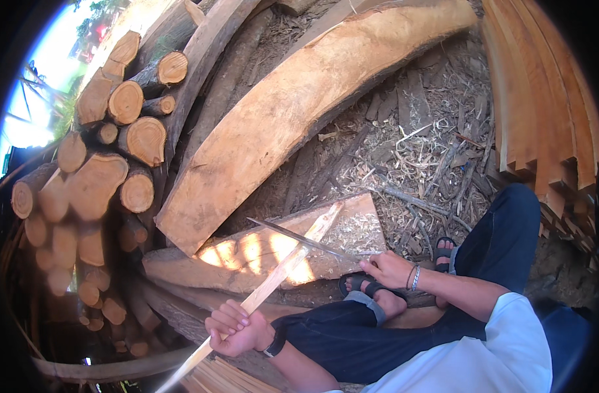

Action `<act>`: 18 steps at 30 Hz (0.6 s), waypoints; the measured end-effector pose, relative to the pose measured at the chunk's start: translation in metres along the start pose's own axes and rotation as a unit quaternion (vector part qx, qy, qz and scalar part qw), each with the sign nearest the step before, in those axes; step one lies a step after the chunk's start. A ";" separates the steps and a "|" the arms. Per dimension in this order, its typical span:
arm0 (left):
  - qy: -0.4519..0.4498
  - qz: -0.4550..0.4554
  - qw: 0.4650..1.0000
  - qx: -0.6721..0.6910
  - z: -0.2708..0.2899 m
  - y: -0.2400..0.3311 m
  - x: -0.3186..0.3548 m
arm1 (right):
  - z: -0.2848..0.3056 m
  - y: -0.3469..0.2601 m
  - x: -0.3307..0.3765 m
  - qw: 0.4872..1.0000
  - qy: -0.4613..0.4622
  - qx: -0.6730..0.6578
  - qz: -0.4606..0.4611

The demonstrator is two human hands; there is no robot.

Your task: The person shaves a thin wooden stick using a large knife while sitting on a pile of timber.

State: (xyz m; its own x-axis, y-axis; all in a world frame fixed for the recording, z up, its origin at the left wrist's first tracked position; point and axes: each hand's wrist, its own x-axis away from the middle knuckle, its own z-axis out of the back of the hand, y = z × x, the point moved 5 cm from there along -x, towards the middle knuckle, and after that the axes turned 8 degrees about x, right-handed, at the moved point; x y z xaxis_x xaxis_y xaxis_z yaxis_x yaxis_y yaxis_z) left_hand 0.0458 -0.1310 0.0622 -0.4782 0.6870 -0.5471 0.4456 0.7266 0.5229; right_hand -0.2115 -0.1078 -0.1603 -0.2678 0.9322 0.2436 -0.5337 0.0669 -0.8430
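My left hand is wrapped round a long pale wooden strip, which slants up and to the right from the lower edge. The strip's far end rests on a thick slab of wood dusted with shavings. In my right hand is a long, thin knife, gripped at its near end. Its dark blade points to the upper left and crosses the strip near its upper part. From this angle I cannot tell whether the edge bites into the wood. My right fingers hide the handle.
Cut logs are stacked at the left. A large curved plank lies beyond the slab. Boards stand at the right, and shavings and bark cover the ground. My sandalled foot is close to the slab; thin strips lie below my left hand.
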 end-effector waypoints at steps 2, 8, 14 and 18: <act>-0.011 0.005 1.000 0.014 0.001 -0.001 -0.001 | 0.002 -0.008 0.003 1.000 -0.008 -0.012 0.003; -0.017 0.016 1.000 0.009 -0.004 -0.006 -0.003 | -0.001 0.009 -0.003 0.999 0.009 0.025 -0.020; 0.025 -0.004 1.000 -0.016 -0.006 -0.002 -0.001 | -0.015 0.008 0.000 0.999 0.023 0.041 0.005; 0.053 -0.009 0.998 -0.019 -0.004 -0.007 -0.003 | -0.001 0.028 -0.005 0.999 0.010 0.036 -0.039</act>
State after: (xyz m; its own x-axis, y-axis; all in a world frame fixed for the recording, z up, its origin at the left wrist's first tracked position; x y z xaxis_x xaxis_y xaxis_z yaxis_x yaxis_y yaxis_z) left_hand 0.0414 -0.1380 0.0627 -0.5638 0.6677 -0.4862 0.4075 0.7369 0.5394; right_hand -0.2243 -0.1100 -0.1861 -0.2079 0.9317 0.2978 -0.6084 0.1152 -0.7852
